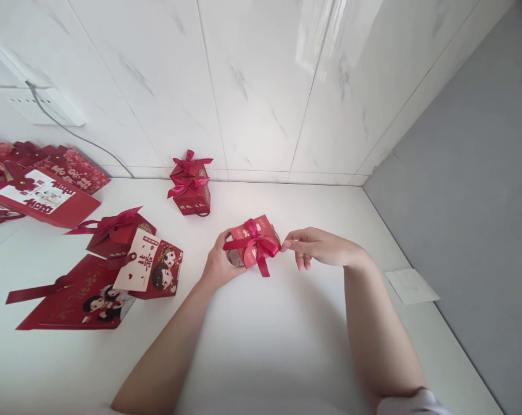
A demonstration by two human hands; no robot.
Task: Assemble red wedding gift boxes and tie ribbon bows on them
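A small red gift box [240, 232] with a clear window in its side is held at the middle of the white counter. My left hand [220, 262] is closed around its left side. Across the top runs a crimson ribbon [265, 248] tied in a bow, one tail hanging down the front. At the bow's right end, the thumb and index finger of my right hand [313, 246] pinch together at the ribbon's edge; the other fingers curl loosely below.
Two ribboned red boxes [189, 193] stand by the tiled wall [261, 86]. On the left are a cream-and-red box [146, 265], a dark red ribboned box [114, 239], a red bag lying down [82, 294] and several more bags [66, 167]. A white plate [411, 286] lies at right.
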